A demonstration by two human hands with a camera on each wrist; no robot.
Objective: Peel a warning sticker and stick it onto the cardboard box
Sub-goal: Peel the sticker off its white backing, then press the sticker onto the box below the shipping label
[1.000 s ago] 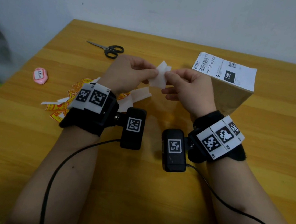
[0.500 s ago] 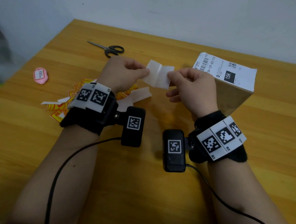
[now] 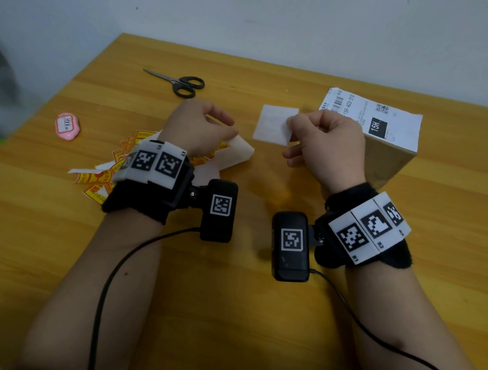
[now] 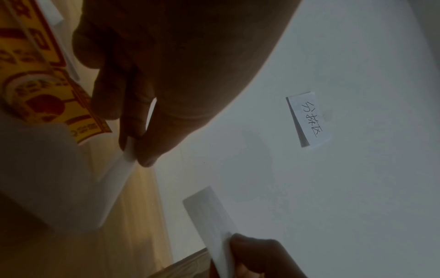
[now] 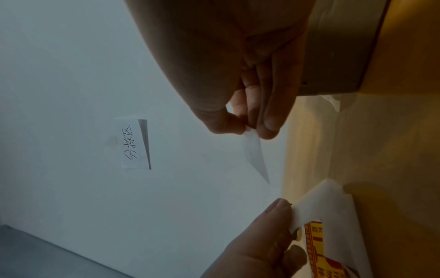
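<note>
Sticker peeled, box just to its right.

The left hand (image 3: pixel 200 129) pinches the backing (image 3: pixel 240 151) low over the worktop (image 3: pixel 222 318). The right hand (image 3: pixel 328 145) pinches the sticker (image 3: pixel 273 124) by its right edge, sheet held upright in the air. The box (image 3: pixel 387 157) stands right behind that hand, so the right hand is nearer.

Head camera looks down and forward over the wooden table (image 3: pixel 222 318) toward the wall. Each wrist camera sits close under its palm, rolled sideways, facing the wall; both share the handwritten note (image 4: pixel 309 119).
</note>
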